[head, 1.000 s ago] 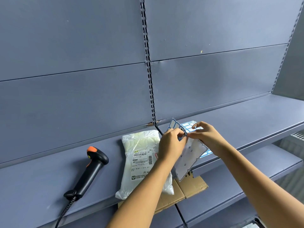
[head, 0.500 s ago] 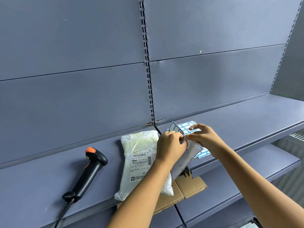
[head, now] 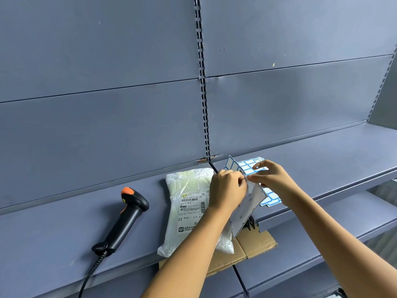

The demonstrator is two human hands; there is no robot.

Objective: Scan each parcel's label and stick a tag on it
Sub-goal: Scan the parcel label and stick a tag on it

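Hands meet right over the shelf edge, and it's all fingertip work. The left hand (head: 227,188) has its fingers curled in, thumb and forefinger pinching the top of the tag sheet (head: 245,209). The right hand (head: 274,179) comes in from the other side and pinches the same spot, its remaining fingers lifted and loosely spread. The fingertips of the two hands are touching, or as good as.

The sheet hangs down from that pinch with its white backing towards us. Its top corner is folded over to show blue-bordered tags (whether one has been lifted off I cannot tell, it's too small). More blue-bordered tags (head: 271,197) lie flat on the shelf (head: 53,233) under the right wrist.

Now the parcel (head: 189,186): a white plastic mailer, flat on the shelf just left of the hands and partly behind the left forearm. Its printed label (head: 191,204) faces up with the barcode in view.

Off to its left, apart from it, the scanner (head: 129,214) lies on its side, black with an orange cap, its cable (head: 90,274) trailing off the front edge. Flattened cardboard (head: 257,243) juts out below the parcel's near end and the hanging sheet.
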